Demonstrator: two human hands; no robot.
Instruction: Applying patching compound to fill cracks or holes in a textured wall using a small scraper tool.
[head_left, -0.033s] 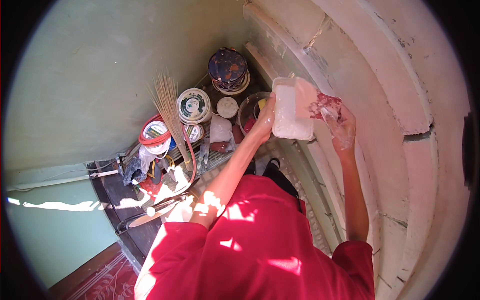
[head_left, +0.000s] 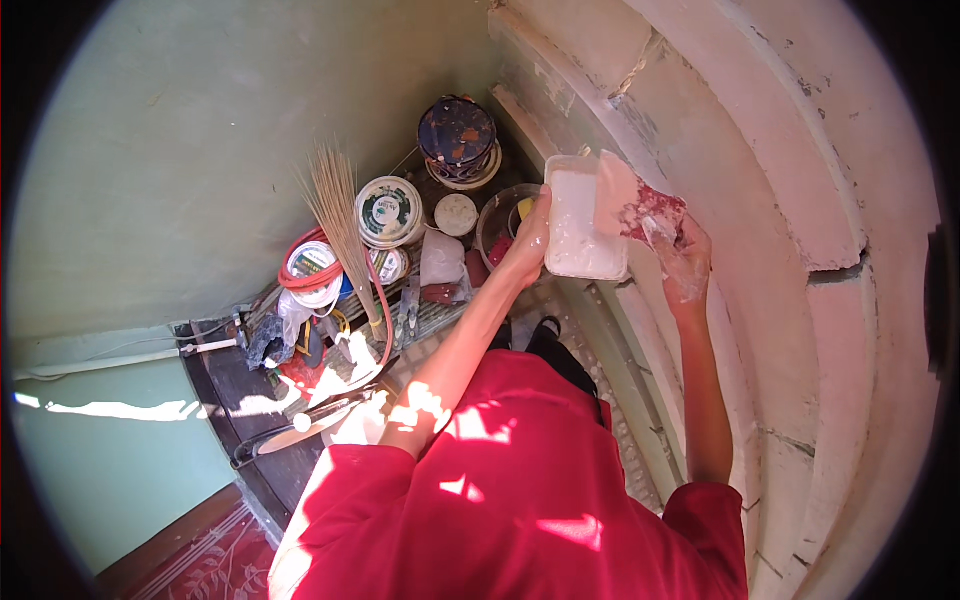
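Observation:
My left hand (head_left: 527, 245) grips the left side of a shallow rectangular white tub (head_left: 583, 236), which has a pale, wet-looking paste in it. A wide, flat putty spreader (head_left: 622, 190), pinkish with red patches toward its grip end, is in my right hand (head_left: 688, 262). Its blade overlaps the tub's upper right rim; whether it touches the paste, I cannot tell. Whitish smears cover the fingers and back of my right hand. Both hands are in front of the stepped wall on the right.
Below and left stand a dark paint-stained bucket (head_left: 456, 132), a lidded white tub (head_left: 389, 212), a clear basin (head_left: 488, 222), a stick broom (head_left: 345, 220) and a coiled red hose (head_left: 300, 268). Curved pale ledges (head_left: 740, 110) with cracks run along the right.
The putty spreader in my right hand has shifted slightly to the right across the tub's edge, uncovering more of the paste. My left hand and the tub have stayed nearly still.

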